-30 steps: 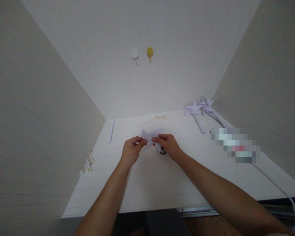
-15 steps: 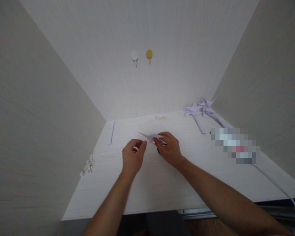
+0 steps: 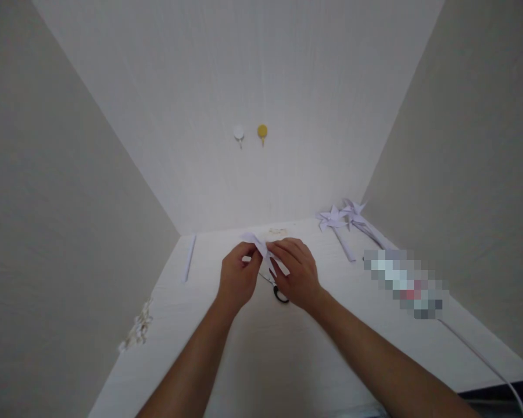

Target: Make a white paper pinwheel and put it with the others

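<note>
A small piece of white paper [image 3: 256, 242] is held above the middle of the white table [image 3: 253, 348]. My left hand [image 3: 237, 280] pinches its left side with curled fingers. My right hand [image 3: 297, 271] grips its right side, fingers folded over it. Most of the paper is hidden behind both hands. A pair of scissors [image 3: 278, 289] with a black handle lies on the table just under my right hand.
Two white paper pinwheels [image 3: 340, 219] lie at the back right corner. A rolled paper stick [image 3: 189, 258] lies at the back left. Small paper scraps [image 3: 136, 332] sit at the left edge. A white cable [image 3: 483, 361] runs along the right side. Two round hooks [image 3: 250, 133] hang on the back wall.
My view has tilted upward. My left hand has come back onto the paper after letting go, and both hands now hold it closer together.
</note>
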Demonstrator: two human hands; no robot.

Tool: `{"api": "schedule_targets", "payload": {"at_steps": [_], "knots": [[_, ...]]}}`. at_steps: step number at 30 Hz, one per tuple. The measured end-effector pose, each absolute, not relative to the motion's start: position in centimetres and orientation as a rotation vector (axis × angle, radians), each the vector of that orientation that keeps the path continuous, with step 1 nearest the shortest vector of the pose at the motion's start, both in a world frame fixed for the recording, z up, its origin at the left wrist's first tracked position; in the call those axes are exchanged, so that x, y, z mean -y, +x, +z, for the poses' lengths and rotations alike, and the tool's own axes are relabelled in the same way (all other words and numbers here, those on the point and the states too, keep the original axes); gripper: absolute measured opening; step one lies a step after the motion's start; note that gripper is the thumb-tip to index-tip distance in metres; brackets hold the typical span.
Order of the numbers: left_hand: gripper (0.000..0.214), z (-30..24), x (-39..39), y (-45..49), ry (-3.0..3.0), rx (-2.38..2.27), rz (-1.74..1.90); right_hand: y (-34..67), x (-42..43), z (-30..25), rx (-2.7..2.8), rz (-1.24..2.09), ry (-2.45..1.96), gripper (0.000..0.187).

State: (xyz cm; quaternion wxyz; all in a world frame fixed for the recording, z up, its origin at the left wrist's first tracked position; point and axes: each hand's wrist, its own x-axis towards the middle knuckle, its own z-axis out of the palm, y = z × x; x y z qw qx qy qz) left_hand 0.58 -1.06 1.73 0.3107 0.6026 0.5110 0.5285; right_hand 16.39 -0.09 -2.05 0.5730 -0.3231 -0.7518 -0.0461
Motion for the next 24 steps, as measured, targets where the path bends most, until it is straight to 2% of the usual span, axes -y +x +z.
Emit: {"api": "schedule_targets", "payload": {"at_steps": [3,6,8,9,11,13,19,24], "knots": [[0.029,4.1,-0.3,0.2,1.565,-1.237,1.502,16.9,-0.7,1.6,1.765,-0.024,-0.648,0.048],[0.036,6.2,-1.2,-0.4,1.441,-1.059,1.598,17.5,-1.6,5.0,1.562,0.198,-0.706,0.043],[0.036,7.0,-1.6,-0.9,1.382,-0.948,1.642,17.6,-2.1,6.6,1.266,0.546,-0.765,0.026],[0.034,7.1,-1.7,-1.1,1.351,-0.898,1.664,17.5,-2.2,7.2,1.163,0.767,-0.751,0.025],[0.031,7.0,-1.8,-1.3,1.291,-0.816,1.705,16.9,-2.3,7.9,1.133,1.230,-0.649,0.040],[0.030,6.7,-1.8,-1.3,1.264,-0.777,1.703,16.1,-2.0,8.2,1.218,1.556,-0.548,0.049],[0.025,5.9,-1.7,-1.2,1.396,-0.762,1.687,14.4,-1.6,7.9,1.172,1.586,-0.556,0.035],[0.025,5.6,-2.0,-2.1,1.469,-0.788,1.694,14.7,-1.9,7.7,1.184,1.581,-0.552,0.036]]}}
